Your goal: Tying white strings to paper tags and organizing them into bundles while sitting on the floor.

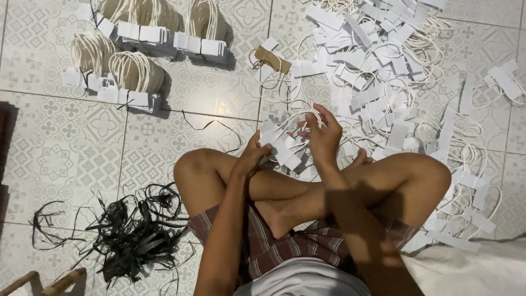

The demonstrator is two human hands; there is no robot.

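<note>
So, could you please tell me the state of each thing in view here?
Left hand: gripping a stack of white tags.
Right hand: pinching the tags' cord loops.
Loose tag pile: scattered, tangled.
Tied bundles: stacked, bound.
Black strips: heaped loose.

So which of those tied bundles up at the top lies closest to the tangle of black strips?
The lower right bundle of the four, tied with a black strip; the other three lie farther up the tiled floor from the black strips.

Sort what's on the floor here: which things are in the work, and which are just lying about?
In the work:
- left hand and right hand holding a stack of white paper strips with cord loops
- loose pile of strips
- tied bundles

Lying about:
- black strap tangle
- brown strip
- wooden piece
</note>
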